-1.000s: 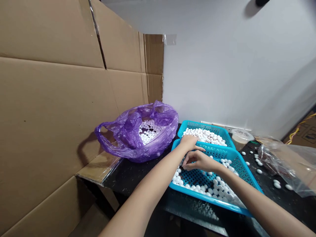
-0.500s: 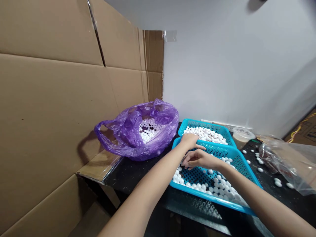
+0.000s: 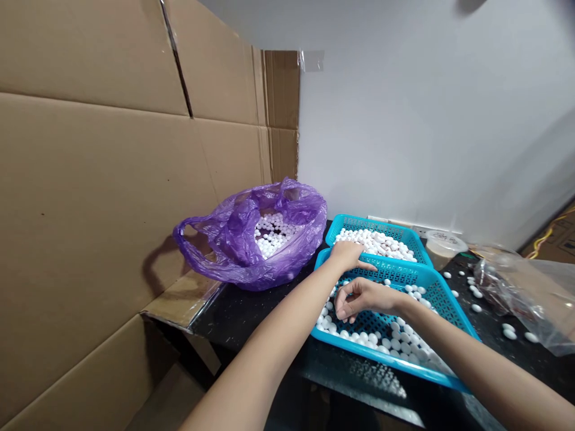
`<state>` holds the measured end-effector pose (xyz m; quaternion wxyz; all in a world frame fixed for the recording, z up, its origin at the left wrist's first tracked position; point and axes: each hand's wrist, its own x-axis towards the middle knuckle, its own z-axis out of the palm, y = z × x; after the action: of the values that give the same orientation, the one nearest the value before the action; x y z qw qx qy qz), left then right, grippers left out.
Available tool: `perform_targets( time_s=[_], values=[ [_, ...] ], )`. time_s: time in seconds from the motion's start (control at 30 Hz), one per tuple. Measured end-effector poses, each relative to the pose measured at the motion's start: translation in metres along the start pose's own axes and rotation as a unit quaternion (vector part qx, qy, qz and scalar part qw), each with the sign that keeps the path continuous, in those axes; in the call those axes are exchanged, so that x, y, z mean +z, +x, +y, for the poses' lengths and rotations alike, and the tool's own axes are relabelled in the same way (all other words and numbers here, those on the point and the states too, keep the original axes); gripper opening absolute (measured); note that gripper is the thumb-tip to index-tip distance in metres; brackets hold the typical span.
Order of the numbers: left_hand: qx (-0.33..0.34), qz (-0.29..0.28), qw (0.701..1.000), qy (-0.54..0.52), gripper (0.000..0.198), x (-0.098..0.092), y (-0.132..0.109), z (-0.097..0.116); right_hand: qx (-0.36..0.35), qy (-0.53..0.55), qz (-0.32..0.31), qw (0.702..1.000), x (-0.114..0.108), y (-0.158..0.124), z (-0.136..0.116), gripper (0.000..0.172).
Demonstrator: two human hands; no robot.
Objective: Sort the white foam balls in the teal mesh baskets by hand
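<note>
My left hand [image 3: 348, 255] lies over the spot where the two blue baskets meet, its back towards me. One finger stretches out along the near rim of the rear basket [image 3: 420, 252]; the other fingers are partly hidden among small white bead-like pieces [image 3: 377, 242] there. Inside the front basket [image 3: 456, 308], my right hand [image 3: 362, 297] hangs above the mesh floor, fingers curled inward and closed. Whatever is between its fingertips, if anything, is hidden. Similar rounded white pieces [image 3: 406, 342] line the front basket's near side and right corner.
A purple plastic bag [image 3: 283, 272], lying open with white pieces inside, stands left of the baskets. To the right are a lidded clear tub [image 3: 444, 245], loose white pieces [image 3: 509, 332] and a clear plastic bag [image 3: 539, 299]. Cardboard [image 3: 112, 197] walls the left side.
My right hand has come slightly nearer and down within the front basket, away from my left hand, its fingers curling more. My left hand stays almost where it was.
</note>
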<state>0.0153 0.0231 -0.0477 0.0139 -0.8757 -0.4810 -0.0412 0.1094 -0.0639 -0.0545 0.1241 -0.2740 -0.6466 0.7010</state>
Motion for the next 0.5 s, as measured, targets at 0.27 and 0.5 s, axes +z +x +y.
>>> perform_targets(
  time_s=[0.27,0.5],
  values=[
    [0.011,0.003,1.000,0.001,0.071,0.002,0.001,-0.001,0.029,-0.005,-0.029,0.999,-0.002,0.007,0.016,0.026],
    [0.010,0.001,1.000,-0.009,0.070,0.002,0.002,-0.001,0.054,-0.016,-0.011,0.998,0.000,0.009,0.017,0.029]
  ],
)
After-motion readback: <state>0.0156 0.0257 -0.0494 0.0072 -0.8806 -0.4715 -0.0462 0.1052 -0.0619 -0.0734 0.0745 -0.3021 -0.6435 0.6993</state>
